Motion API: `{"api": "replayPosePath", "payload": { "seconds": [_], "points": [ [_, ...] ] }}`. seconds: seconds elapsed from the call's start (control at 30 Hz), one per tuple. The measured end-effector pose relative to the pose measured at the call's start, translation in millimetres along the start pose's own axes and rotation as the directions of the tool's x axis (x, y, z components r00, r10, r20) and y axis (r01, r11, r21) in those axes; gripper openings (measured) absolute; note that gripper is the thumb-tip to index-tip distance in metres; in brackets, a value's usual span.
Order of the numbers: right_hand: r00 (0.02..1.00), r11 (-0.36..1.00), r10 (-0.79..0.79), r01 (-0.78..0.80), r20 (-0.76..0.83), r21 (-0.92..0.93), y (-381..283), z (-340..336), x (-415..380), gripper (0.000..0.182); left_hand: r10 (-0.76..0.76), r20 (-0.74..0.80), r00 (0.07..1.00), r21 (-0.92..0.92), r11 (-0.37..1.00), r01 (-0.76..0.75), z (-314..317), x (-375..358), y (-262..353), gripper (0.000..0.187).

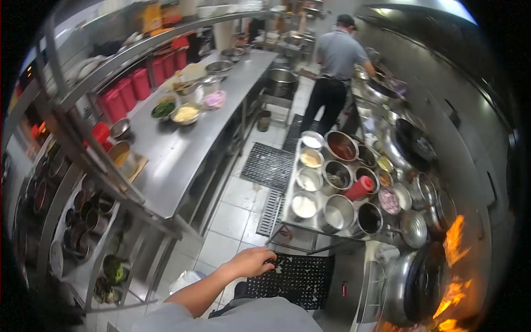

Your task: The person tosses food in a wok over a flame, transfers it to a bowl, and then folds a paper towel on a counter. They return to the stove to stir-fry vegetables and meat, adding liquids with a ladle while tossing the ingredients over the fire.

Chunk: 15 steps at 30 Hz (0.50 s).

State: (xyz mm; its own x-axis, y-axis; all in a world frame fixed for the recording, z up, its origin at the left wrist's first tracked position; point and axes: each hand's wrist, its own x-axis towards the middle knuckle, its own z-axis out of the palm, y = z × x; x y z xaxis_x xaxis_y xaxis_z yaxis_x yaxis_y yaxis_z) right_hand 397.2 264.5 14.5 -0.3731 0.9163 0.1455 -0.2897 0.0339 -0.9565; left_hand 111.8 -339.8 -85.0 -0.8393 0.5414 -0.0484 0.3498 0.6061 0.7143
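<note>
Flaring up already, the wok (423,282) is sitting untended; left hand (250,262) is hanging loose, holding nothing, right hand out of view.

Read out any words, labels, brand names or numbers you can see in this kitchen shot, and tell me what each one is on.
None can be read.
The yellow and orange packages on the top shelf carry print, but it is too blurred to read.
The red containers under the shelf show no legible labels.
The red bottle among the seasoning pots shows no readable mark.
</note>
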Motion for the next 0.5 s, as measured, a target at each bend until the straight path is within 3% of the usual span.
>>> {"api": "replayPosePath", "payload": {
  "seconds": [0.07,0.17,0.2,0.27,0.3,0.4,0.43,0.47,0.5],
  "points": [
    [0.982,0.955,-0.125,0.079,-0.145,-0.286,-37.0,39.5,5.8,0.012,-0.002,0.039,0.999,0.000,1.000,0.002,-3.5,26.7,25.8,0.034],
    [0.988,0.846,0.117,-0.153,-0.102,-0.511,-26.8,-34.2,133.1,0.017,0.018,0.031,0.999,0.000,1.000,-0.018,11.5,62.0,59.8,0.033],
    [0.961,0.767,0.251,-0.124,0.117,-0.630,-27.2,-50.1,162.2,0.026,0.033,0.021,0.999,0.006,0.999,-0.033,19.6,73.7,70.5,0.033],
    [0.910,0.343,0.380,0.026,0.164,-0.939,-3.4,-76.7,224.4,0.032,0.041,0.057,0.997,-0.019,0.999,-0.040,37.3,93.2,99.6,0.033],
    [0.876,0.098,0.452,0.139,0.169,-0.985,13.5,-90.5,257.4,0.035,0.044,0.084,0.995,-0.029,0.999,-0.042,49.2,103.2,112.3,0.032],
    [0.945,-0.263,0.124,0.326,0.304,-0.908,100.0,-95.1,341.0,0.064,0.114,0.181,0.977,-0.027,0.993,-0.111,87.5,136.6,150.8,0.033],
    [0.976,-0.176,0.120,0.203,0.184,-0.963,112.7,-85.0,363.2,0.059,0.134,0.215,0.967,-0.041,0.991,-0.128,99.2,144.5,165.7,0.034],
    [0.984,0.023,0.015,0.179,0.180,-0.984,102.6,-49.4,355.8,0.048,0.159,0.258,0.953,-0.017,0.987,-0.160,107.7,154.1,180.4,0.035],
    [0.984,0.020,0.020,0.177,0.177,-0.984,97.7,-40.6,356.1,0.043,0.145,0.284,0.948,-0.026,0.989,-0.143,114.9,161.8,193.5,0.036]
  ]
}}
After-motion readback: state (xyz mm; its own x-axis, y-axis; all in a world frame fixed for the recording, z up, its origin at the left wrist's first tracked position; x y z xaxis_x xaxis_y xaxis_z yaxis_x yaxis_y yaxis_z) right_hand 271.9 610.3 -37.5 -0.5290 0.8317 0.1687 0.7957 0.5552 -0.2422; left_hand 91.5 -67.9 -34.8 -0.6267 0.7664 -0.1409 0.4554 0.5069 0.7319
